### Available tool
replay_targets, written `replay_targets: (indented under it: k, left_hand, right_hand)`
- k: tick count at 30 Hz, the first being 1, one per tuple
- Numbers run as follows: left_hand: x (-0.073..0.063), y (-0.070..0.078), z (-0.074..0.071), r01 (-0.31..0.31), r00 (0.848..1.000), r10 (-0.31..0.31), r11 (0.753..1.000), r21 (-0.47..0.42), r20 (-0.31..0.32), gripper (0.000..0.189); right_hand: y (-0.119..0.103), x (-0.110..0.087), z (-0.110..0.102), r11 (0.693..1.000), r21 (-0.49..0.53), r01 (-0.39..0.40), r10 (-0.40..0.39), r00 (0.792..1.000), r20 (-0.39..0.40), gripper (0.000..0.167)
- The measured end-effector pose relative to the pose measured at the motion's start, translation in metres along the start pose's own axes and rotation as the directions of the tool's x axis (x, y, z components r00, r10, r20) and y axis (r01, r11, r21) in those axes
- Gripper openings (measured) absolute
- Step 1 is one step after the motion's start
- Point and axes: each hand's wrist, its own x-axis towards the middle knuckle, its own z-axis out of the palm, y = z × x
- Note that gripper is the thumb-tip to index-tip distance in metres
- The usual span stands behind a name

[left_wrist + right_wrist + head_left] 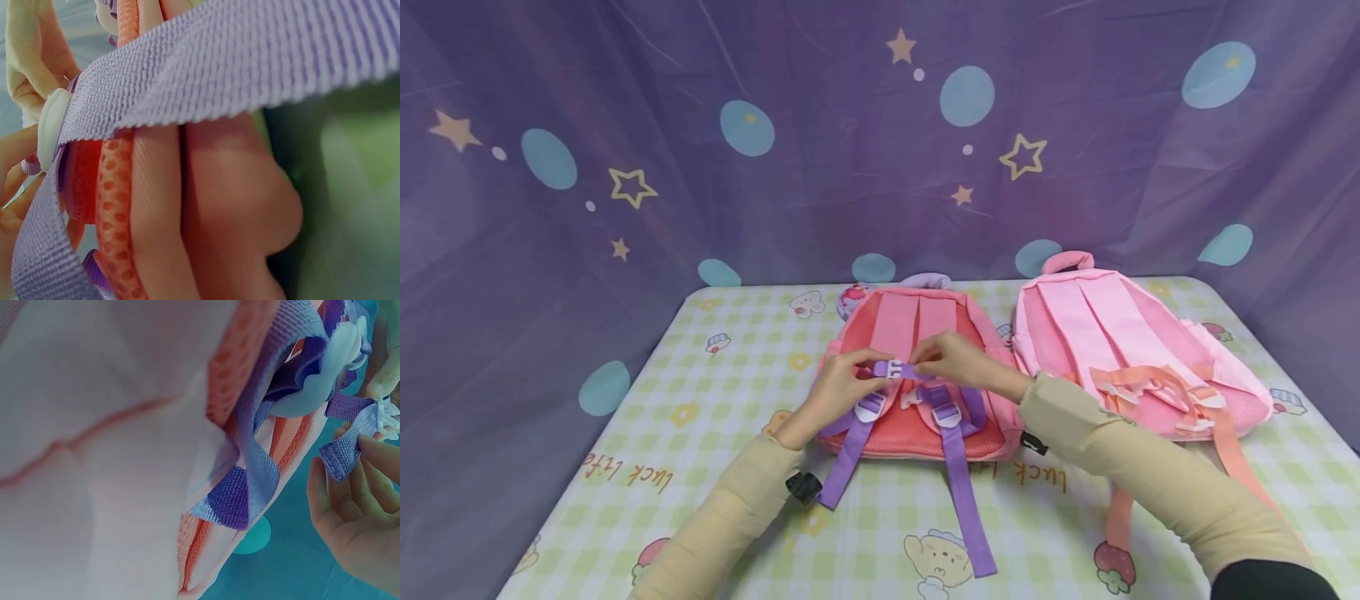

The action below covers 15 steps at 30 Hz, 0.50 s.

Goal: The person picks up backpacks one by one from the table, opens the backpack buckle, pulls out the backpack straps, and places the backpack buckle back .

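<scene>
A coral-pink backpack [977,333] lies with its shoulder straps facing up. Above its back panel, my left hand [835,387] pinches the left end of a white side-release buckle [893,369] on purple webbing. To the right of that buckle, my right hand [958,362] grips the purple strap [912,372]. The right wrist view shows the strap's short loose end [340,456] between thumb and fingers, close to the white prongs [389,420]. Two white strap adjusters [870,407] sit below the hands, and long purple strap tails [966,500] hang onto the table.
A light-pink backpack [1138,333] with orange straps [1165,375] lies to the right, partly behind my right forearm. Both bags rest on a table with a green checked cloth [700,450]. A purple star-patterned curtain [850,183] closes off the back and sides.
</scene>
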Motion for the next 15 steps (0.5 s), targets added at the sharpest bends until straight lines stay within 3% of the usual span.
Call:
replay_targets:
  k: [15]
  left_hand:
    - [-0.0014,-0.0012,0.0021,-0.015,1.000,0.014,0.999,0.034,0.008,0.026]
  right_hand:
    - [-0.0038,0.0021,0.0038,1.000,0.009,-0.006,0.006,1.000,-0.007,0.014]
